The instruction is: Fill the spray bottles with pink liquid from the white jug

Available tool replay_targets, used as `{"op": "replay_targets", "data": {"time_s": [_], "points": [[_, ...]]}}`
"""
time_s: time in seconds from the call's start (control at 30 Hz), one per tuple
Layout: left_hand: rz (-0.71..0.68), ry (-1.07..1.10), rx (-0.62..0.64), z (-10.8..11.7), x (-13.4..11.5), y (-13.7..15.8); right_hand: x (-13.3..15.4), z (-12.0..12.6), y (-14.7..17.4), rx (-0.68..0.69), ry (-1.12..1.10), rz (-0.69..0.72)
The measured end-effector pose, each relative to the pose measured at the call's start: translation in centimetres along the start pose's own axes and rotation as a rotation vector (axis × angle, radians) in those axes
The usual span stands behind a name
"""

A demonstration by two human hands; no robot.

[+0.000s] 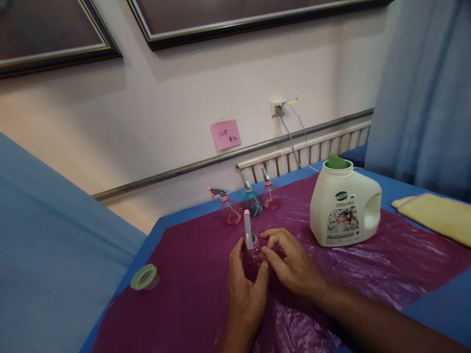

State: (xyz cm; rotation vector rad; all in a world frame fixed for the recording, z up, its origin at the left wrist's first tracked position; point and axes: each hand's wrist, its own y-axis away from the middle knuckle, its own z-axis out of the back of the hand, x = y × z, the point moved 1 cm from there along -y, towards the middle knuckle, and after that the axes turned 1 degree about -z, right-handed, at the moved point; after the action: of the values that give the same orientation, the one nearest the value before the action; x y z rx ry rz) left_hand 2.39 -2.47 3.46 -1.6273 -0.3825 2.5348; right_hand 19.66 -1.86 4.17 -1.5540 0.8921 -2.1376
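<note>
A clear pink spray bottle (253,255) stands upright before me on the purple sheet, its grey and pink trigger head (248,230) on top. My left hand (246,289) is wrapped around the bottle's left side, thumb across the front. At the neck, my right hand (292,262) has its thumb and curled fingers against the right side of the pink collar. Behind stand two more pink spray bottles, a left one (231,212) and a right one (271,197), with a teal spray bottle (252,203) between them.
To the right stands a cream jug (344,220) with a green piece in its mouth. A pale green lid-like ring (144,277) lies at left. A folded yellow cloth (437,213) is at far right. Blue curtains flank the table; cords hang from a wall socket (276,109).
</note>
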Motion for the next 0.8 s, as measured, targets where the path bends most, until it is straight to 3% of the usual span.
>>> {"op": "replay_targets", "data": {"time_s": [0.2,0.57,0.8], "points": [[0.001,-0.013,0.000,-0.11,0.56,-0.15,-0.11,-0.01,-0.01,0.016,-0.005,-0.020],[-0.026,0.006,-0.015,-0.35,0.88,-0.06,-0.18,0.40,-0.18,0.020,-0.003,0.088],[-0.039,0.002,-0.017,-0.43,0.89,-0.05,0.08,0.33,0.18,-0.013,0.005,-0.005]]}}
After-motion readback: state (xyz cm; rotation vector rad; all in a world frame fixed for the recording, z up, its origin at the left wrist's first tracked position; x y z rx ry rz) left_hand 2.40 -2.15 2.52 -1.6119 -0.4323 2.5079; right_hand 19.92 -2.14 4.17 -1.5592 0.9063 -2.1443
